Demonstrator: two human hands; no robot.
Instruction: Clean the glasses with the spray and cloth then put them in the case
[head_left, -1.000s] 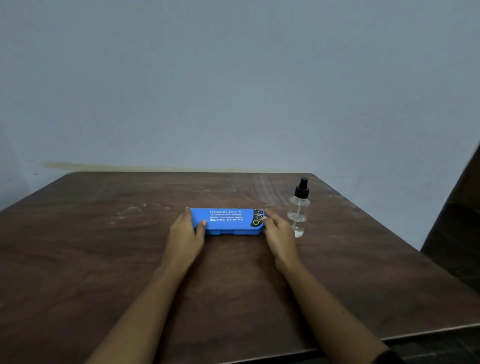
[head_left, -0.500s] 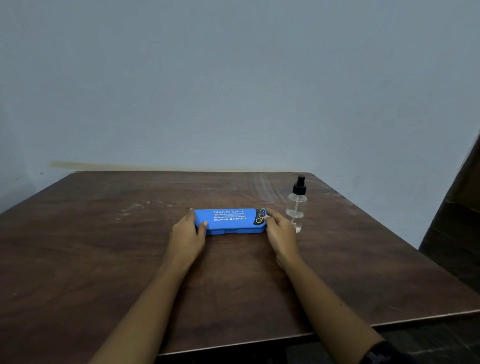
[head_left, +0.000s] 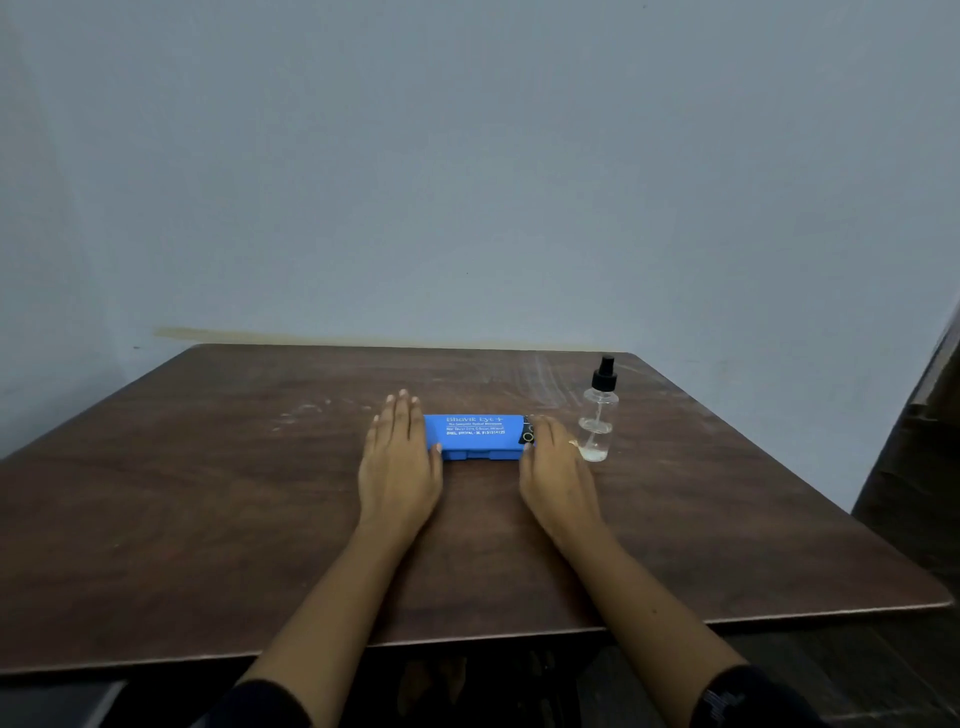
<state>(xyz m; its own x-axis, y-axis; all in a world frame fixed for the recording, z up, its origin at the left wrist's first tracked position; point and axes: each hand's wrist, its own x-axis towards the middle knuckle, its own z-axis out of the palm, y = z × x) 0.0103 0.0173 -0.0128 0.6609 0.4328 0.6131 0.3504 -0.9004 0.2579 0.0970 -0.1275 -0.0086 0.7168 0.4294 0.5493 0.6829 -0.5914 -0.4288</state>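
Dark wooden tabletop (head_left: 260, 493), plain wall behind: closed blue case (head_left: 472, 439) sits mid-table, left hand (head_left: 400, 467) and right hand (head_left: 558, 467) flat against its short ends, fingers straight and together, gripping nothing; it looks light, rigid and slick, best held by those ends.

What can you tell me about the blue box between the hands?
The blue case is a long, flat box that looks like hard plastic, with white writing on its lid and a black patch at its right end. It is shut and lies flat on the brown table, long side toward the person. The left hand rests against its left end, thumb on the front edge; the right hand touches its right end.
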